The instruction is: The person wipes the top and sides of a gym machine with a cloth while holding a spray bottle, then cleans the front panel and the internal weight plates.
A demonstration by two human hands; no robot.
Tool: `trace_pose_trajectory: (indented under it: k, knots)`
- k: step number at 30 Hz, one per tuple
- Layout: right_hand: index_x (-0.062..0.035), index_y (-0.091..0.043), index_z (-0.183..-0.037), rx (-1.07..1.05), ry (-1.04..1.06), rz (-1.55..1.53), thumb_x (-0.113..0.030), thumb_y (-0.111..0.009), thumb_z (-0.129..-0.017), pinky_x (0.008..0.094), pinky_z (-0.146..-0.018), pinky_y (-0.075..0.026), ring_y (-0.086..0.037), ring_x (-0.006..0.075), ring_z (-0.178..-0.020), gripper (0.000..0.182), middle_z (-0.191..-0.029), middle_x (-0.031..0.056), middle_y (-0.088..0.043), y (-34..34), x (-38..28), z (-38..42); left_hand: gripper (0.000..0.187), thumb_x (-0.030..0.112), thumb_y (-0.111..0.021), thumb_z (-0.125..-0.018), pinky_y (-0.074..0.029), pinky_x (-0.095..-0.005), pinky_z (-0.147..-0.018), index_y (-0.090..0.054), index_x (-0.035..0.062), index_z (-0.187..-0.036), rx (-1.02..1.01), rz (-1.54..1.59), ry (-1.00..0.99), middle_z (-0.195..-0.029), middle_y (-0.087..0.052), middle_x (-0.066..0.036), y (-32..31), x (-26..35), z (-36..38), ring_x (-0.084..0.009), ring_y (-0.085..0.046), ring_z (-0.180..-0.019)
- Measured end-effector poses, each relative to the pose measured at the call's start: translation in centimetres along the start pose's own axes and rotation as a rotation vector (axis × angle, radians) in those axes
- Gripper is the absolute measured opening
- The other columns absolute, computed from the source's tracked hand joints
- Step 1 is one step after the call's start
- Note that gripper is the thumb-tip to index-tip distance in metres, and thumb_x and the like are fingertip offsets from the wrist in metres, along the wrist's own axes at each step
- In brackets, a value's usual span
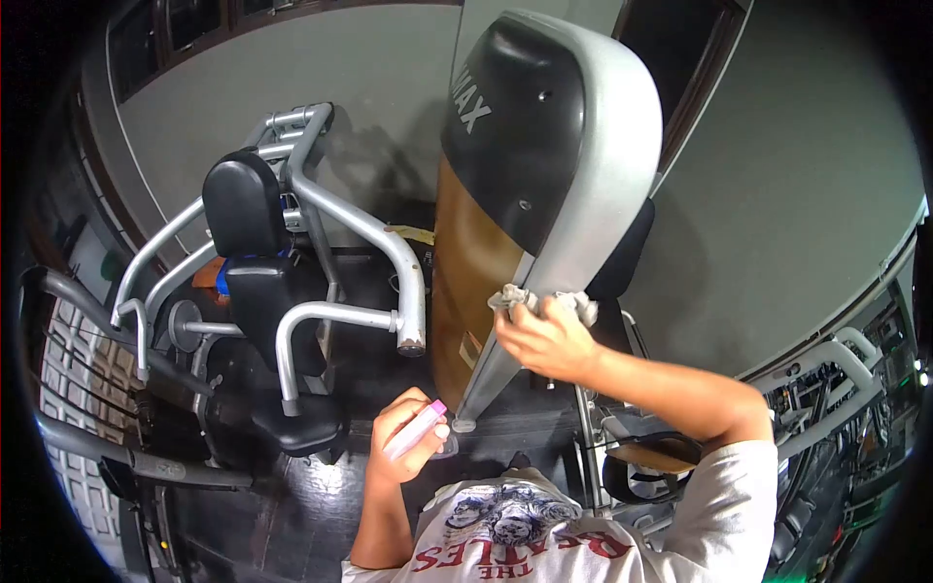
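My right hand (546, 340) is closed on a crumpled whitish cloth (513, 297) and presses it against the silver frame edge of a tall gym machine housing (622, 117). The housing has a black upper panel with white letters and a tan lower panel. Lower and to the left, my left hand (400, 437) is wrapped round a small spray bottle (416, 430) with a pink top and a pale, translucent body. The bottle is tilted and apart from the machine. Part of the cloth is hidden under my right fingers.
A seated exercise machine (243, 209) with black pads and silver bars stands to the left; one bar end (412, 340) reaches close to the housing. More gym equipment (826, 379) is at the right. A grey wall (777, 194) rises behind, and the floor (321, 505) is dark.
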State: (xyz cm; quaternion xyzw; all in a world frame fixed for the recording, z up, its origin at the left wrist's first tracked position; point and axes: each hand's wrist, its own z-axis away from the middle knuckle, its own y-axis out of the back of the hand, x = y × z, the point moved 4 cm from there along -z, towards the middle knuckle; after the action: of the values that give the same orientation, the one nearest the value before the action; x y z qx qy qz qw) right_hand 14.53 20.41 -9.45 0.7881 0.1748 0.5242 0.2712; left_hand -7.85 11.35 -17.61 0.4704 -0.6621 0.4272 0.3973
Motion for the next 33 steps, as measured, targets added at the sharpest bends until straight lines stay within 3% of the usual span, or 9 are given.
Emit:
trace_pose_trajectory:
  k: [3, 7, 11, 16, 18, 19, 24, 29, 33]
  knots:
    - [-0.0127, -0.068, -0.108, 0.090, -0.128, 0.100, -0.028, -0.062, -0.080, 0.0399, -0.078, -0.045, -0.057, 0.0207, -0.101, 0.033, -0.113, 0.0027, -0.061, 5.0, 6.0, -3.4, 0.011, 0.002, -0.076, -0.084, -0.048, -0.0267, -0.054, -0.068, -0.0046, -0.089, -0.050, -0.041, -0.075, -0.083, -0.060, -0.008, -0.4, 0.0, -1.6, -0.0132, -0.061, -0.061]
    - [-0.0124, -0.069, -0.103, 0.229, -0.308, 0.106, -0.019, -0.067, -0.075, 0.0406, -0.072, -0.041, -0.053, 0.0236, -0.090, 0.029, -0.101, 0.0011, -0.057, 10.2, 14.5, -7.8, 0.011, 0.002, -0.076, -0.086, -0.048, -0.0269, -0.055, -0.068, -0.0040, -0.089, -0.052, 0.020, -0.093, -0.085, -0.060, -0.008, -1.4, 1.0, -2.9, -0.0127, -0.061, -0.062]
    - [-0.0126, -0.071, -0.101, 0.212, -0.445, 0.048, -0.016, -0.068, -0.073, 0.0410, -0.072, -0.042, -0.052, 0.0246, -0.089, 0.028, -0.099, 0.0016, -0.056, 10.4, 15.7, -9.9, 0.010, 0.002, -0.076, -0.088, -0.048, -0.0269, -0.055, -0.068, -0.0038, -0.089, -0.075, 0.071, -0.091, -0.085, -0.060, -0.008, -2.0, 0.9, -3.1, -0.0125, -0.061, -0.062]
    - [-0.0118, -0.074, -0.086, 0.071, -0.030, 0.130, -0.027, -0.066, -0.076, 0.0390, -0.077, -0.046, -0.055, 0.0277, -0.109, 0.020, -0.110, 0.0057, -0.061, 4.6, 6.6, -5.2, 0.010, 0.001, -0.075, -0.088, -0.049, -0.0263, -0.055, -0.067, -0.0049, -0.090, -0.075, 0.047, -0.096, -0.086, -0.060, -0.008, -1.5, 1.1, -2.8, -0.0123, -0.062, -0.062]
    - [-0.0113, -0.075, -0.083, 0.046, 0.179, 0.253, -0.028, -0.066, -0.076, 0.0397, -0.075, -0.045, -0.055, 0.0273, -0.106, 0.020, -0.109, 0.0049, -0.061, 3.4, 5.0, -3.2, 0.010, 0.001, -0.075, -0.089, -0.049, -0.0264, -0.055, -0.067, -0.0052, -0.091, -0.055, 0.051, -0.084, -0.085, -0.060, -0.008, -1.0, 0.9, -2.6, -0.0123, -0.062, -0.062]
    - [-0.0122, -0.073, -0.080, 0.032, 0.127, 0.132, -0.027, -0.067, -0.075, 0.0382, -0.074, -0.045, -0.055, 0.0260, -0.101, 0.017, -0.107, 0.0046, -0.060, 4.9, 6.1, -3.9, 0.010, 0.001, -0.075, -0.089, -0.049, -0.0264, -0.055, -0.067, -0.0053, -0.091, -0.054, 0.042, -0.087, -0.085, -0.060, -0.008, -0.8, 1.0, -2.6, -0.0123, -0.062, -0.062]
    - [-0.0113, -0.068, -0.104, 0.120, -0.289, 0.030, -0.017, -0.067, -0.076, 0.0353, -0.069, -0.048, -0.059, 0.0267, -0.098, 0.029, -0.100, 0.0061, -0.057, 10.7, 15.4, -9.9, 0.010, 0.000, -0.075, -0.088, -0.049, -0.0264, -0.054, -0.067, -0.0055, -0.091, -0.057, 0.035, -0.080, -0.085, -0.060, -0.008, -0.8, 1.1, -3.6, -0.0122, -0.062, -0.062]
    - [-0.0098, -0.063, -0.109, 0.171, -0.572, -0.017, -0.001, -0.062, -0.084, 0.0467, -0.085, -0.059, -0.064, 0.0347, -0.104, 0.027, -0.107, 0.0129, -0.061, 11.5, 22.8, -14.0, 0.009, 0.000, -0.074, -0.088, -0.050, -0.0266, -0.056, -0.067, -0.0053, -0.090, -0.087, 0.044, -0.094, -0.085, -0.060, -0.008, -1.7, 1.3, -4.7, -0.0126, -0.063, -0.063]
    - [-0.0119, -0.067, -0.121, 0.186, -0.797, -0.112, -0.005, -0.068, -0.082, 0.0480, -0.091, -0.058, -0.062, 0.0382, -0.108, 0.040, -0.121, 0.0110, -0.063, 10.8, 26.4, -12.5, 0.008, 0.000, -0.073, -0.088, -0.050, -0.0270, -0.056, -0.067, -0.0054, -0.090, -0.071, 0.076, -0.079, -0.085, -0.060, -0.008, -1.7, 1.4, -4.3, -0.0131, -0.063, -0.063]
